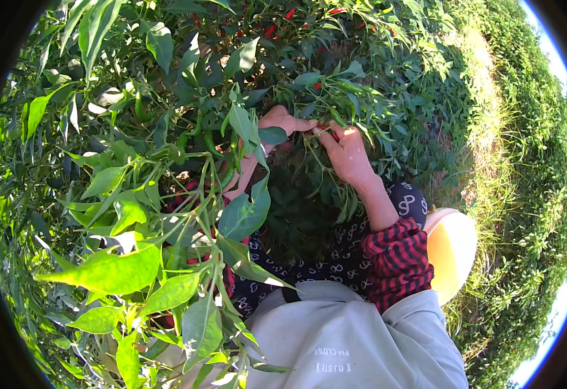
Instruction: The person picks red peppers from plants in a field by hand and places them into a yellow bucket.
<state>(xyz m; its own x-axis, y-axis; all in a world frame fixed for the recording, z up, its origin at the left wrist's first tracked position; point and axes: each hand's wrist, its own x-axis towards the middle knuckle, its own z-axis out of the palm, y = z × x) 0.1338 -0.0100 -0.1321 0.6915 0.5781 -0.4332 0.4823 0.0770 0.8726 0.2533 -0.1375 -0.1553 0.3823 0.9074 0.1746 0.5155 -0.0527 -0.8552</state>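
Note:
My right hand (pixel 345 153) is among the chili pepper plants, its thumb and fingers pinched around a red chili pepper (pixel 323 128). From the other side my left hand (pixel 283 121) reaches in, and its fingertip meets my right fingertips beside that pepper. A leaf (pixel 273 135) partly covers my left hand, so its grip is unclear. Just above my right fingers hangs a green chili pepper (pixel 338 117). More green peppers (pixel 210 142) hang in front of my left forearm, which leaves and stems partly hide.
A pale bucket (pixel 452 250) stands beside my right leg. On the left, a leafy pepper branch (pixel 201 214) rises close to the camera, over my left arm. Red peppers (pixel 270 31) show in the foliage ahead. A grassy strip (pixel 483 146) runs along the right, with another plant row (pixel 536 170) beyond.

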